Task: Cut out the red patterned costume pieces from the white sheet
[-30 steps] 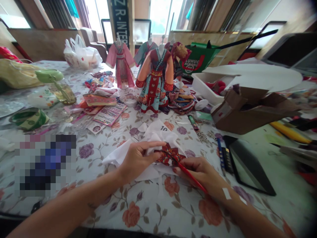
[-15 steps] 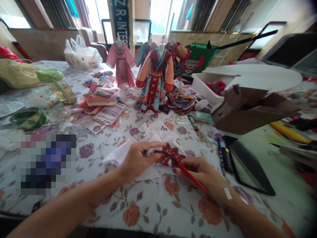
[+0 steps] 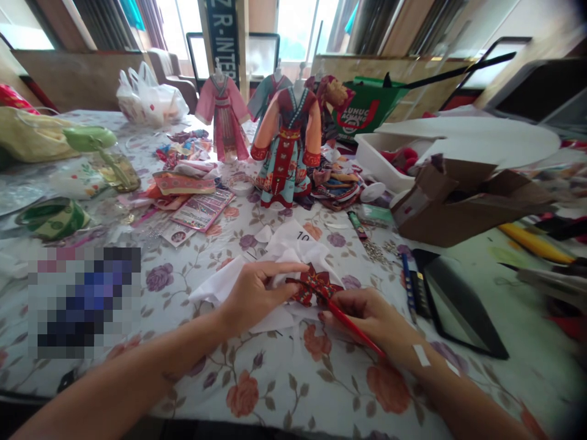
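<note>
A small red patterned fabric piece (image 3: 316,282) lies on white cloth (image 3: 220,287) spread over the floral tablecloth (image 3: 284,379). My left hand (image 3: 257,292) pinches the left edge of the red piece, forefinger stretched along the white cloth. My right hand (image 3: 367,313) is closed on a thin red stick (image 3: 351,325) whose tip rests on the red piece. A white plaster is stuck on my right wrist.
A doll-size orange and teal robe on a stand (image 3: 285,150) and a pink robe (image 3: 222,119) stand behind. Fabric scraps (image 3: 337,183), a torn brown cardboard box (image 3: 458,205), a white tray (image 3: 389,153), a black tablet (image 3: 458,308) and a blue pen (image 3: 407,278) lie around.
</note>
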`<state>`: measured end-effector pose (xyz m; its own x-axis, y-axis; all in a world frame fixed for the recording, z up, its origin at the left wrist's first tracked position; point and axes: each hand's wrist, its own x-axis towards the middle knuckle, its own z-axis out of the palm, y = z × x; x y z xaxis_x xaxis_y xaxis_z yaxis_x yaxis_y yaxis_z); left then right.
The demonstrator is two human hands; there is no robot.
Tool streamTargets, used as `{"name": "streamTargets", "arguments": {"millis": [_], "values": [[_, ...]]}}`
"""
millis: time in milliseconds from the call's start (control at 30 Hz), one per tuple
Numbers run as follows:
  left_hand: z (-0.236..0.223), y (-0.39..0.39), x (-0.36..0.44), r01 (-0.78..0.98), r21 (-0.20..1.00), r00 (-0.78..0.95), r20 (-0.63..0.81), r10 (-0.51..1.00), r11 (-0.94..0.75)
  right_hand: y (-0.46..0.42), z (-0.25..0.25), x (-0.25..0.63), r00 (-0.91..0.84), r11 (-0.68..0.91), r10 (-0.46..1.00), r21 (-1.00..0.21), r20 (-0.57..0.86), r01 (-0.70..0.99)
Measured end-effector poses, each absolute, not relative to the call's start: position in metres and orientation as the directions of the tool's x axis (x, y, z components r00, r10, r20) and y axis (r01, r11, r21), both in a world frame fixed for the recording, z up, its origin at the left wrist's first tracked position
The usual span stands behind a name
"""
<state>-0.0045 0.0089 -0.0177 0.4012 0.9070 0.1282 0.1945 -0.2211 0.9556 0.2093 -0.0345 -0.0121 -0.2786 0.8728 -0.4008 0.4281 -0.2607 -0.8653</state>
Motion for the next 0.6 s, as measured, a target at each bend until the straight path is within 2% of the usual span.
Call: {"name": "streamTargets", "arguments": {"millis": [200, 333, 467, 600], "values": [[-0.014, 0.016, -0.008, 0.168, 0.959, 0.435, 0.134, 0.89, -0.226, -0.032, -0.012, 0.209, -0.3, -0.287, 0.864, -0.884, -0.405, 0.368], [-0.003, 0.023, -0.015, 0.113, 0.96, 0.514, 0.166, 0.842, -0.258, -0.029, -0.009, 0.206, -0.314, -0.251, 0.875, -0.9, -0.368, 0.355], [0.01, 0.027, -0.022, 0.081, 0.971, 0.629, 0.126, 0.767, -0.226, -0.027, -0.001, 0.197, -0.357, -0.185, 0.881, -0.921, -0.309, 0.342], [0.021, 0.03, -0.032, 0.0, 0.982, 0.663, 0.14, 0.735, -0.187, -0.026, 0.009, 0.188, -0.342, -0.21, 0.884, -0.925, -0.318, 0.317]]}}
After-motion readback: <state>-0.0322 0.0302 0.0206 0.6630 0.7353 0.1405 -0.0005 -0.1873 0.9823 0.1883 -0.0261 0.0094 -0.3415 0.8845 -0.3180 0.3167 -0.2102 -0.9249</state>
